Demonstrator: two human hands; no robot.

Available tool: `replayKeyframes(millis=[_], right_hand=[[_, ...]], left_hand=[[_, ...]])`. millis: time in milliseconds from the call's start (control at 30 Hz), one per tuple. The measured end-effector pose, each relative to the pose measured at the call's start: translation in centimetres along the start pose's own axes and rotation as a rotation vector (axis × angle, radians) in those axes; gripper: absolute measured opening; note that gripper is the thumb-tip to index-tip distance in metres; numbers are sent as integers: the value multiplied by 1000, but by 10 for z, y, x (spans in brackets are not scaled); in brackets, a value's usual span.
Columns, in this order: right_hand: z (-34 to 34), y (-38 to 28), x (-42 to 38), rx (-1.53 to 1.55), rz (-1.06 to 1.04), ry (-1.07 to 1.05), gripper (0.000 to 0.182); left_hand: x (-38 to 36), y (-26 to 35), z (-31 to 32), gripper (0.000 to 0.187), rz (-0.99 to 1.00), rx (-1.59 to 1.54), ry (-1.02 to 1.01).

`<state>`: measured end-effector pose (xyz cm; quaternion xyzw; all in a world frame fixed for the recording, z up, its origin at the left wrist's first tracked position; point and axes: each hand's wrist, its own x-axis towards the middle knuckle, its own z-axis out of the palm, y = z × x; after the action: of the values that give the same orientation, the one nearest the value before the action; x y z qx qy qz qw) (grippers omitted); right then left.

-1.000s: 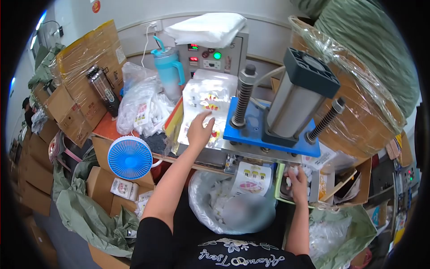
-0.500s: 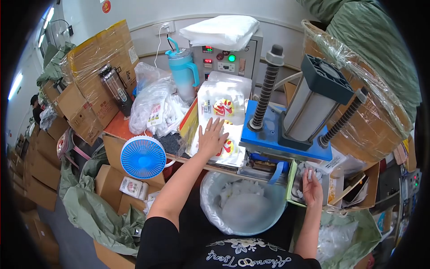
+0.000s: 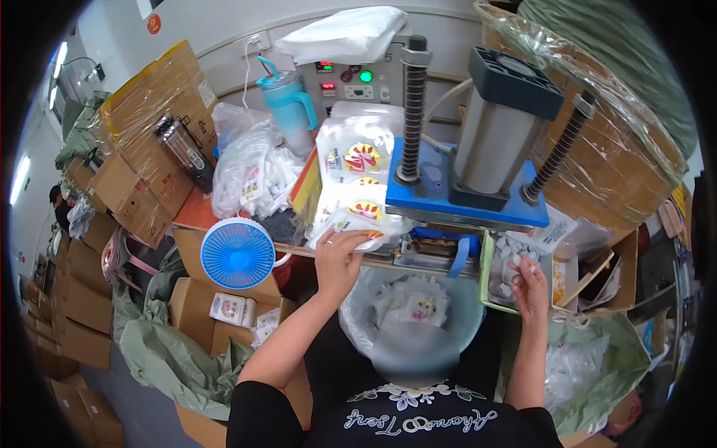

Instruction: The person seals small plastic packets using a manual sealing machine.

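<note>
My left hand (image 3: 340, 261) pinches the near edge of the top printed plastic bag (image 3: 358, 213), which bends up from a stack of the same bags. At the right, over a green-edged box (image 3: 485, 280) of small grey-white pieces (image 3: 515, 250), is my right hand (image 3: 530, 287). Its fingers are bent together around a small whitish piece. Between the hands stands a press with a blue plate (image 3: 441, 190), its lower part holding a blue strap (image 3: 459, 257). A lined basin (image 3: 474, 299) with crumpled plastic bags sits below, in front of my body.
Left of the bags are a blue fan (image 3: 238, 254), a turquoise cup (image 3: 290, 108), a dark flask (image 3: 183, 153) and a plastic bag of white items (image 3: 250, 175). Open cartons (image 3: 190, 310) stand below left. A control box (image 3: 351, 82) is behind. A person is far left.
My left hand has moved toward me and down from the middle of the stack, lifting the top bag's near edge. My right hand has come up slightly from the pieces. The view has shifted.
</note>
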<state>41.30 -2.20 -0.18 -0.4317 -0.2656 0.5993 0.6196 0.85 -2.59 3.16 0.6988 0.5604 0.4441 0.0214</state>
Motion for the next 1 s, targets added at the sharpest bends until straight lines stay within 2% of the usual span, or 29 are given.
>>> replayKeyframes(millis=[67, 133, 167, 233, 300, 333, 400, 433, 500, 567, 600, 633, 667, 733, 833, 900, 1000], right_hand=[[14, -3, -12, -208, -65, -23, 28], [31, -4, -24, -287, -78, -45, 24], [38, -5, -28, -321, -78, -54, 23], [42, -6, -28, -322, -77, -80, 22], [43, -4, -27, -320, -76, -121, 22], [39, -4, -25, -325, -75, -103, 22], [31, -1, -23, -328, -71, -85, 22], [28, 0, -22, -306, -62, -67, 23], [24, 1, -21, -283, -57, -57, 24], [23, 4, -20, -270, -71, 7, 25], [18, 7, -18, -263, -79, 16, 27], [17, 8, -18, -247, -53, 56, 28], [4, 12, -12, -253, -31, 41, 28], [-4, 14, -8, -228, -38, 13, 27], [-32, 28, 19, -236, -84, -29, 33], [-29, 36, 25, -248, -87, -28, 28], [-32, 38, 29, -375, -79, -110, 26]], left_hand=[[0, 20, -4, 21, 17, -57, 22], [-6, 37, -5, 9, -82, -204, 73], [-3, 37, -6, 9, -78, -214, 64], [8, 26, -19, 9, -195, -233, 254], [21, 5, -35, 5, -172, -294, 491], [27, 1, -45, 5, -168, -290, 491], [36, 1, -61, 8, -140, -198, 704], [40, 2, -60, 8, -139, -195, 704], [47, 10, -52, 15, 86, -58, 615], [33, -21, -7, 24, 60, -44, 368], [14, -43, 27, 30, -16, 48, 236], [-11, -67, 59, 36, -199, 0, 57], [-20, -63, 61, 43, -3, 51, 22], [-19, -41, 54, 45, -172, -29, 26], [-12, -49, 54, 33, -94, -36, 71], [-15, -54, 51, 41, -39, -57, 71], [-14, -51, 47, 43, -35, -88, 74]])
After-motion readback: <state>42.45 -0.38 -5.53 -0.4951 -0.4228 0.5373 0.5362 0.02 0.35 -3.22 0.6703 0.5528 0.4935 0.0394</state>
